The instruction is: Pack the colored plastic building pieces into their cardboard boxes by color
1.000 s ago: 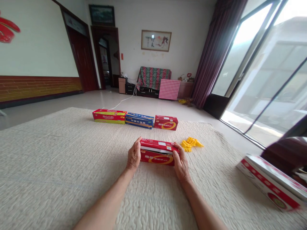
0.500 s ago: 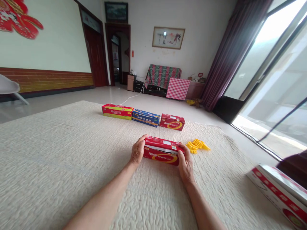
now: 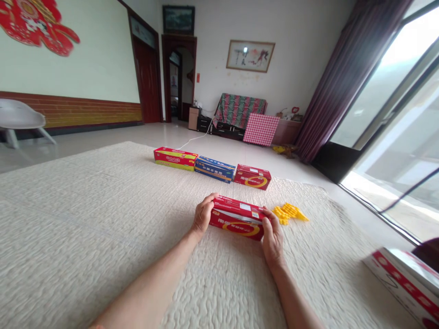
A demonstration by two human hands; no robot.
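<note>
A long red box (image 3: 236,220) with a yellow ring print rests on the cream quilted mat (image 3: 137,205), its top flap slightly raised along the near edge. My left hand (image 3: 204,214) grips its left end and my right hand (image 3: 273,233) its right end. Beyond it stand three boxes in a row: a red and yellow-green box (image 3: 175,159), a blue box (image 3: 215,169) and another red box (image 3: 253,177). Just right of my right hand lie yellow plastic pieces (image 3: 291,212).
A large white and red carton (image 3: 404,285) sits at the lower right. On the left is a white chair (image 3: 22,114). A cabinet with patterned cloths (image 3: 240,109) stands by the far wall; a purple curtain (image 3: 346,77) hangs at the window.
The view has turned slightly left, so everything appears shifted to the right. Both hands still hold the red box, whose flap gap looks a little narrower.
</note>
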